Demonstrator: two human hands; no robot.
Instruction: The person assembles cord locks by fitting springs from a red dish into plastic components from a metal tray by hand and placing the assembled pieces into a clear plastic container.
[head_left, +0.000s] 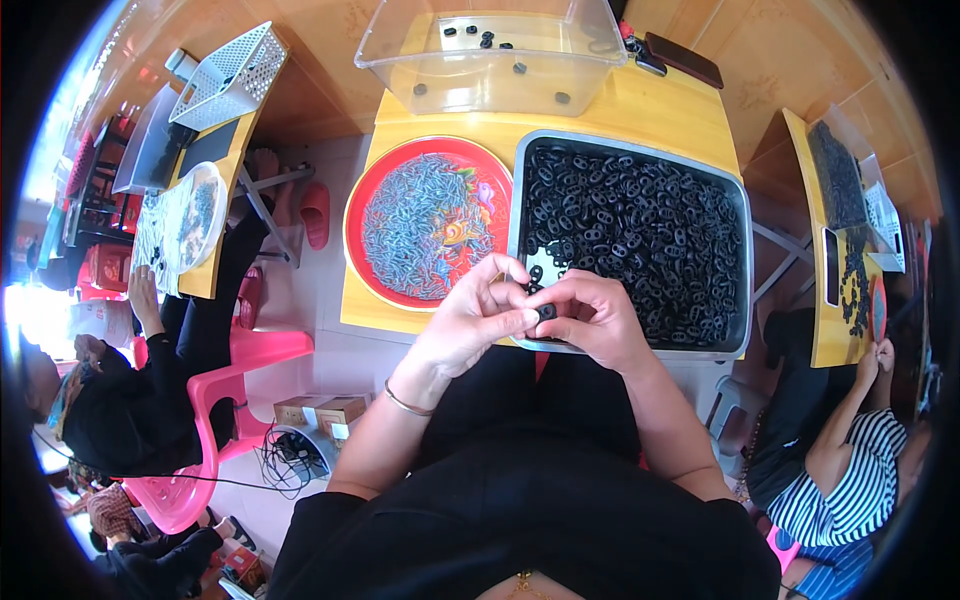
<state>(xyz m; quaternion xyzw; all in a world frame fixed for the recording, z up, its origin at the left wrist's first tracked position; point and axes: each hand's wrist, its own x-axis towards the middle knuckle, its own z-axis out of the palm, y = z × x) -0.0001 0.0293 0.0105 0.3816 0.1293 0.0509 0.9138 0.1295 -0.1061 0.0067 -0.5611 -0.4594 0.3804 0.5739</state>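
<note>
My left hand (478,315) and my right hand (592,318) meet at the near edge of a yellow table (655,110). Together they pinch a small black part (545,312) between thumbs and fingertips. Just beyond them stands a grey metal tray (743,215) filled with many small black parts. To its left lies a round red tray (360,195) heaped with small grey-blue metal pieces. A thin bangle sits on my left wrist.
A clear plastic bin (400,50) with several black parts stands at the table's far edge. A person sits at another yellow table on the left, on a pink chair (235,370). Another person in a striped top works at the right. Cardboard boxes (320,410) lie on the floor.
</note>
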